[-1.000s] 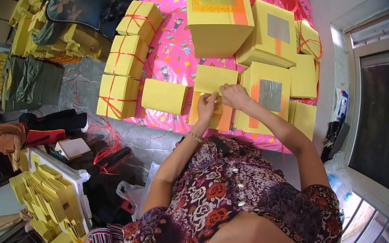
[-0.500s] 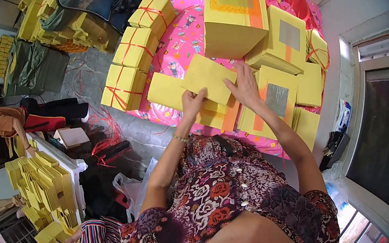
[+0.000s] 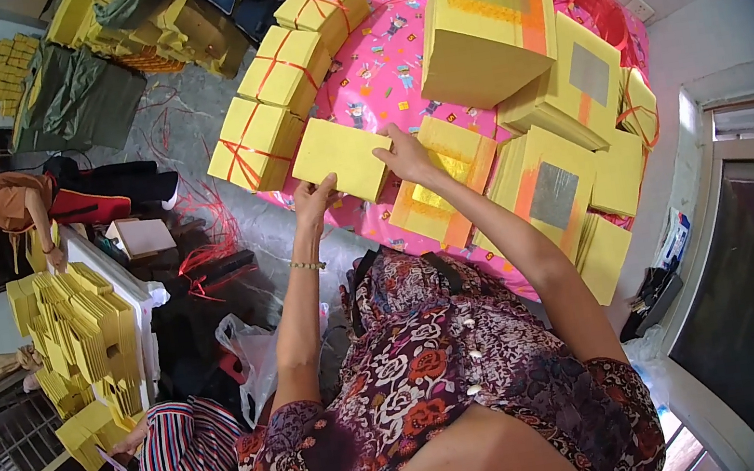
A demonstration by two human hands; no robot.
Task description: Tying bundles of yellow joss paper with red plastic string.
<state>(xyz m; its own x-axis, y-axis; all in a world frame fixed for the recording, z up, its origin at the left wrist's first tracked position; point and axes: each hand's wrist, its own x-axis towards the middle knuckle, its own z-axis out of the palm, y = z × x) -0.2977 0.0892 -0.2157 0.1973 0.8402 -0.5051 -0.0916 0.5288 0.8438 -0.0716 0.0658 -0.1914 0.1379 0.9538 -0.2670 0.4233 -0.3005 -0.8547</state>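
Observation:
A folded sheet of yellow paper [image 3: 341, 157] lies squared over a low pile of the same paper on the pink patterned tablecloth [image 3: 406, 36]. At its near left corner my left hand [image 3: 314, 204] pinches the edge between thumb and fingers. My right hand [image 3: 407, 155] is closed on its right edge. Just right of the sheet, flat yellow paper with a shiny gold foil patch [image 3: 448, 172] and an orange band rests by my right forearm. How many layers are under my fingers is hidden.
Bundles tied with red string [image 3: 252, 143] line the table's left side. A tall yellow stack [image 3: 477, 55] stands behind, with foil-patched stacks [image 3: 554, 194] at right. Red string coils [image 3: 592, 8] lie at the back. Two people work at a white table [image 3: 121, 274] on the left.
Both hands have moved left with the folded yellow sheet and brought it down over the low pile. The foil-patched paper beneath is now uncovered. The whole view has shifted slightly.

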